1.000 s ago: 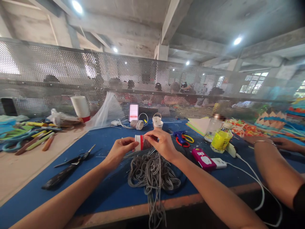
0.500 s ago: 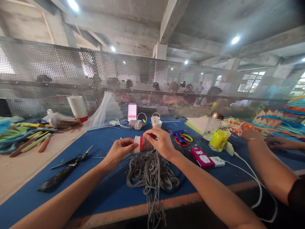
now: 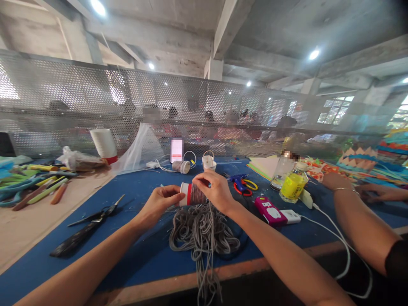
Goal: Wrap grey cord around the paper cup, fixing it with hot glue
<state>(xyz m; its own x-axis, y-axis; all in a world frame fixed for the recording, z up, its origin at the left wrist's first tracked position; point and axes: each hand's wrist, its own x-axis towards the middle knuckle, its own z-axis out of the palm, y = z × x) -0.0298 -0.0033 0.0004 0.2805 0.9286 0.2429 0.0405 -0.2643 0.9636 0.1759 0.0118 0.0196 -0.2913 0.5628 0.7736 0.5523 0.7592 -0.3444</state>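
Between my hands a paper cup lies on its side, white with a red band, its far part wrapped in grey-brown cord. My left hand pinches the cup's white end between thumb and fingers. On the other side my right hand is closed at the wrapped part, fingertips pressed together near the red band; the cord strand there is mostly hidden by the fingers. Below the cup, a loose heap of grey cord lies on the blue mat, with strands hanging over the table's front edge.
Black scissors lie left. A wrapped cup, small bucket and phone stand behind. Right are a blue glue gun, magenta box, yellow-labelled jar and white cable. A co-worker's arm reaches in.
My hands and the cup have barely moved; the cup's turn is slight, if any. At the right, the co-worker's hands have shifted a little.
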